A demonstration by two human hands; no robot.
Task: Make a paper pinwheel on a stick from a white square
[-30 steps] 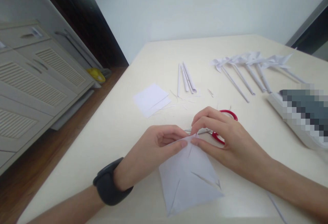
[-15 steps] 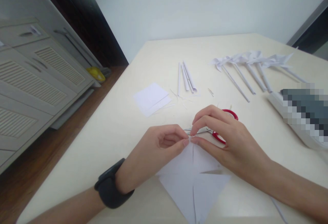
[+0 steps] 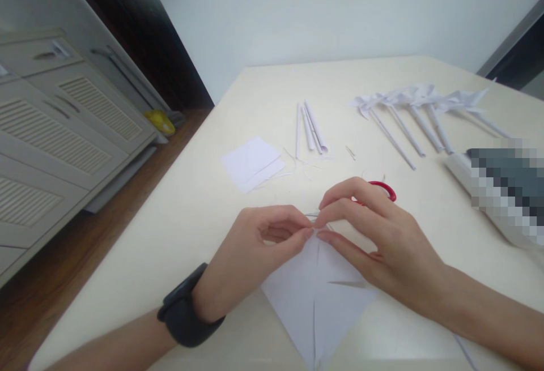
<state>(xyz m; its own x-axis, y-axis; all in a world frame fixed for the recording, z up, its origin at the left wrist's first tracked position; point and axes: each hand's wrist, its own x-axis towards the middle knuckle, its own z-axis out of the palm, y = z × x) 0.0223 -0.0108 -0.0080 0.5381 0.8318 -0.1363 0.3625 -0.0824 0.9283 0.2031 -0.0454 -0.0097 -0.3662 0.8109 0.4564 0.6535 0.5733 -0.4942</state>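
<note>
Head: paper square [image 3: 304, 291] (white, slit)

Cream worktop [image 3: 170, 235]: sq. paper sheets [image 3: 250, 158] overlap on L; rolled paper tubes [image 3: 309, 130] far ctr., w/ thin paper scraps [image 3: 278, 177] btwn. Tiny thin pcs. [image 3: 351, 152] just R of tubes. Paper pinwheels [image 3: 419, 96] in a row, far R. Nearer, ctr.-R: red-handled scissors [image 3: 390, 191], partly hidden. White-cased item [image 3: 488, 212], R, top blurred. Thin white rod [image 3: 465, 352], near R.

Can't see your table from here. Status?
Left hand pinching far corner of slit paper. Right hand at same corner. Scissors just beyond, partly hidden.
</note>
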